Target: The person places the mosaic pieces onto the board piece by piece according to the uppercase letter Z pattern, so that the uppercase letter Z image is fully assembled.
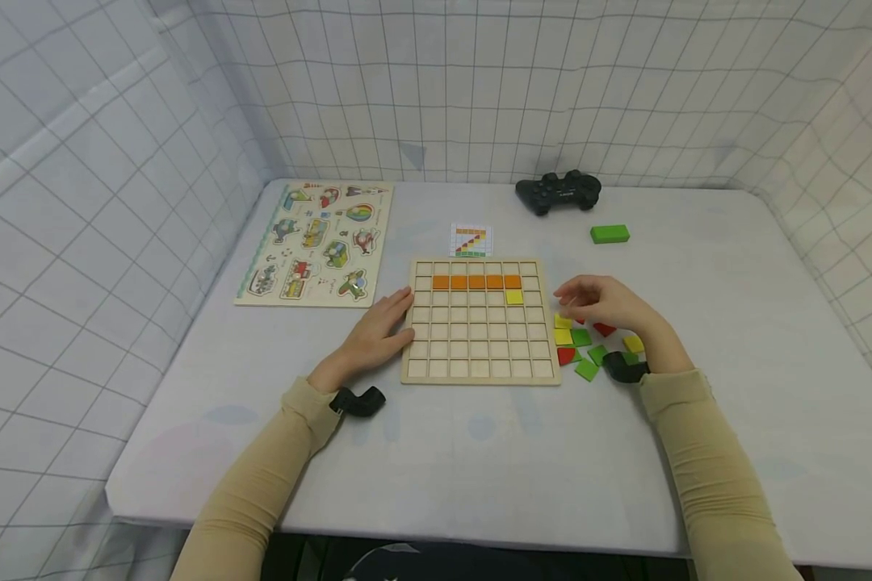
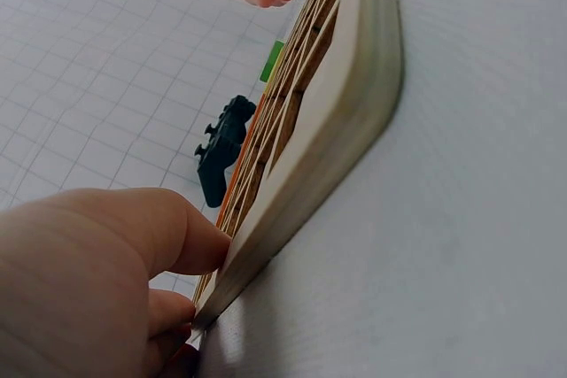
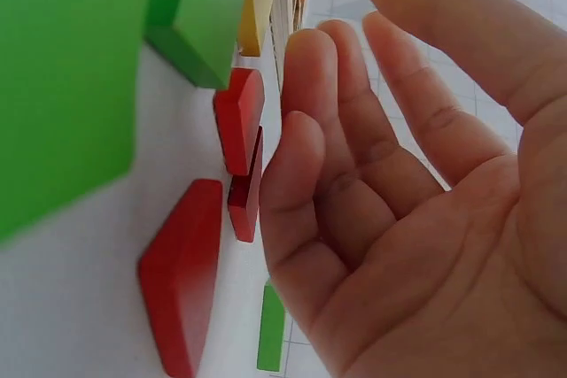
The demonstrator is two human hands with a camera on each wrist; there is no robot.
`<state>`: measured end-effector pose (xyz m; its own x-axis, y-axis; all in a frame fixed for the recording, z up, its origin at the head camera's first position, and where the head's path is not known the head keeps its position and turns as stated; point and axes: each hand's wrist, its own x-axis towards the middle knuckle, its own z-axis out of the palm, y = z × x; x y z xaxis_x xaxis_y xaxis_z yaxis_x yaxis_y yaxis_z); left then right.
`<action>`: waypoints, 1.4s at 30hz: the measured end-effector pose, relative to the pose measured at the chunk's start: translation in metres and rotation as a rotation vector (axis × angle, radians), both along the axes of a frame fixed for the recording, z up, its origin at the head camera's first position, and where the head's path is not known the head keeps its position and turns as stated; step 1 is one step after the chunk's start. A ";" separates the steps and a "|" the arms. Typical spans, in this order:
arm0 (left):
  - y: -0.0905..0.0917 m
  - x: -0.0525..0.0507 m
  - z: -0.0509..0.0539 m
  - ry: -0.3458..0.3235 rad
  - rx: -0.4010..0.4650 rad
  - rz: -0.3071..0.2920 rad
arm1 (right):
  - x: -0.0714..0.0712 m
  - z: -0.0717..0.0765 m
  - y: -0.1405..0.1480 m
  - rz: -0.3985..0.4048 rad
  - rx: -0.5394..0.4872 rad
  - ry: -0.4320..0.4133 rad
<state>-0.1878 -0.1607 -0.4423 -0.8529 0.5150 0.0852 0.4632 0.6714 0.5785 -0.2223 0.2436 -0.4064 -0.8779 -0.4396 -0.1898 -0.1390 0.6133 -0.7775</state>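
Note:
A wooden grid board (image 1: 480, 350) lies flat on the table, with a row of orange squares (image 1: 477, 282) in its second row and one yellow square (image 1: 513, 297) below the row's right end. My left hand (image 1: 375, 329) touches the board's left edge, its thumb (image 2: 190, 235) against the rim. Just right of the board, my right hand (image 1: 605, 305) hovers over a scatter of yellow, green and red pieces. Its fingers are loosely bent, and in the right wrist view the palm (image 3: 434, 254) holds nothing. Red pieces (image 3: 183, 276) and green pieces (image 3: 199, 24) lie beside it.
A small card with a coloured grid pattern (image 1: 471, 240) lies behind the board. A picture puzzle board (image 1: 312, 242) lies at the back left. A black game controller (image 1: 559, 192) and a green block (image 1: 609, 234) are at the back right.

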 end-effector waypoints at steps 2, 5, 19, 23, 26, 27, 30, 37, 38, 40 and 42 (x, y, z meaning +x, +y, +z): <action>0.000 0.000 0.000 -0.002 -0.003 0.001 | 0.000 -0.001 0.000 0.002 0.013 -0.001; 0.000 0.000 0.000 -0.007 -0.003 0.001 | -0.001 -0.002 0.000 0.006 0.029 0.001; 0.000 0.000 0.000 -0.009 0.001 0.000 | -0.002 -0.005 0.001 0.003 0.042 -0.017; 0.000 0.001 0.000 -0.002 0.011 -0.001 | -0.001 -0.005 0.001 -0.001 0.049 -0.026; 0.000 0.001 0.001 0.001 0.017 -0.004 | -0.001 -0.004 0.001 -0.003 0.056 -0.034; 0.000 0.001 0.001 0.001 0.018 -0.004 | -0.001 -0.004 0.001 -0.002 0.058 -0.037; 0.000 0.001 0.001 0.000 0.015 -0.005 | -0.001 -0.003 0.001 0.002 0.062 -0.049; 0.000 0.000 0.000 -0.004 -0.001 0.000 | 0.000 -0.004 0.001 0.051 0.064 -0.052; 0.000 0.000 0.000 -0.004 -0.001 0.000 | 0.000 -0.004 0.000 0.053 0.067 -0.059; -0.001 0.000 0.000 -0.006 -0.002 0.001 | 0.000 -0.004 0.000 0.050 0.071 -0.076; -0.001 0.000 0.001 -0.010 -0.002 0.001 | 0.001 -0.002 -0.001 0.040 0.078 -0.089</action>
